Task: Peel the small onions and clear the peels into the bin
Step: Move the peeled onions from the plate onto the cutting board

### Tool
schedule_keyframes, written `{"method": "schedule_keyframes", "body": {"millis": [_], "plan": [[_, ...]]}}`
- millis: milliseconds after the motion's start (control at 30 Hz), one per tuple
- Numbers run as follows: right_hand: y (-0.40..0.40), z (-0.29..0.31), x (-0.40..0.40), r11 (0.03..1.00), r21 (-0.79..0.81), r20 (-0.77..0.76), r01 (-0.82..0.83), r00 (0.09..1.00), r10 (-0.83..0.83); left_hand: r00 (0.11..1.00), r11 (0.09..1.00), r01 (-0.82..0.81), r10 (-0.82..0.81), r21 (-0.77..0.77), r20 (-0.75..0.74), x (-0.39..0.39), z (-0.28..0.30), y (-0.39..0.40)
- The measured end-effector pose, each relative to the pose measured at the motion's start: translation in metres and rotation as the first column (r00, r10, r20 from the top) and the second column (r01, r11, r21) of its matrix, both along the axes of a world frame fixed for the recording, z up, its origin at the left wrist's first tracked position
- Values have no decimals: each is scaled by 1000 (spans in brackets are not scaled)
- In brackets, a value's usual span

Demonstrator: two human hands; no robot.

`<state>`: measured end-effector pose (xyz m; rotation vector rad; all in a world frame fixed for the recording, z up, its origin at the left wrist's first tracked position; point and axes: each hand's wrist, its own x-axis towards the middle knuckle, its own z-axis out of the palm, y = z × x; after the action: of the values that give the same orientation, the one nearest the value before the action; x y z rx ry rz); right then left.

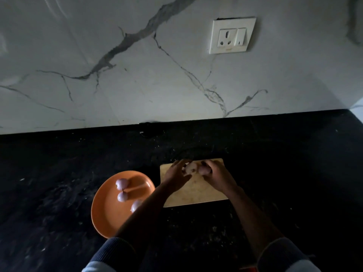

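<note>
Blue sleeves (110, 254) are reaching over the black worktop (275, 173). Above the wooden cutting board (196, 195), left hand (175, 175) and right hand (214, 176) are each pinching one small onion (191, 168). Light, firm, probably slick; its papery skin is best lifted at the tip.

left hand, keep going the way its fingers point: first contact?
Likely nothing new: the left hand is already at the onion over the cutting board. Past it, the right hand. Depth is dim and uncertain.
</note>
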<state>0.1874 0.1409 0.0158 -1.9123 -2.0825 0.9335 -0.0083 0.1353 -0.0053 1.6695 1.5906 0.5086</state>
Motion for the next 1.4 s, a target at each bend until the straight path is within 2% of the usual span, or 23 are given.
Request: {"method": "schedule_keyframes", "body": {"millis": [467, 600, 700, 800, 867, 967, 1033, 1133, 1233, 1300, 1400], "plan": [[9, 11, 3, 999, -25, -25, -48, 999, 47, 997, 998, -59, 60, -40, 43, -4, -1, 0], [16, 21, -5, 991, 122, -12, -46, 999, 48, 998, 998, -58, 58, 2, 20, -18, 10, -5], [19, 29, -36, 961, 259, -18, -100, 994, 108, 986, 981, -167, 168, 98, -3, -48, 29, -14], [15, 33, -86, 936, 287, -83, -204, 968, 236, 940, 915, -338, 341, 218, 27, -93, 40, -35], [9, 34, -125, 923, 270, -143, -273, 937, 319, 876, 851, -472, 482, 231, 13, -128, 43, -57], [-5, 34, -185, 893, 170, -152, -418, 884, 442, 777, 767, -612, 629, 192, -39, -168, 36, -94], [-15, 33, -218, 861, 70, -112, -504, 853, 509, 746, 747, -658, 664, 100, -51, -184, 28, -117], [-22, 23, -249, 800, -30, -72, -600, 799, 597, 785, 784, -619, 617, -41, -50, -192, 14, -140], [-22, 11, -262, 756, -54, -16, -652, 758, 652, 812, 808, -582, 584, -90, -2, -189, 3, -147], [-23, 4, -264, 777, -23, 21, -630, 776, 630, 812, 813, -575, 581, -94, 53, -185, -4, -146], [-23, -1, -255, 850, 44, -24, -525, 850, 526, 817, 817, -572, 576, -77, 41, -178, -3, -139]]}}
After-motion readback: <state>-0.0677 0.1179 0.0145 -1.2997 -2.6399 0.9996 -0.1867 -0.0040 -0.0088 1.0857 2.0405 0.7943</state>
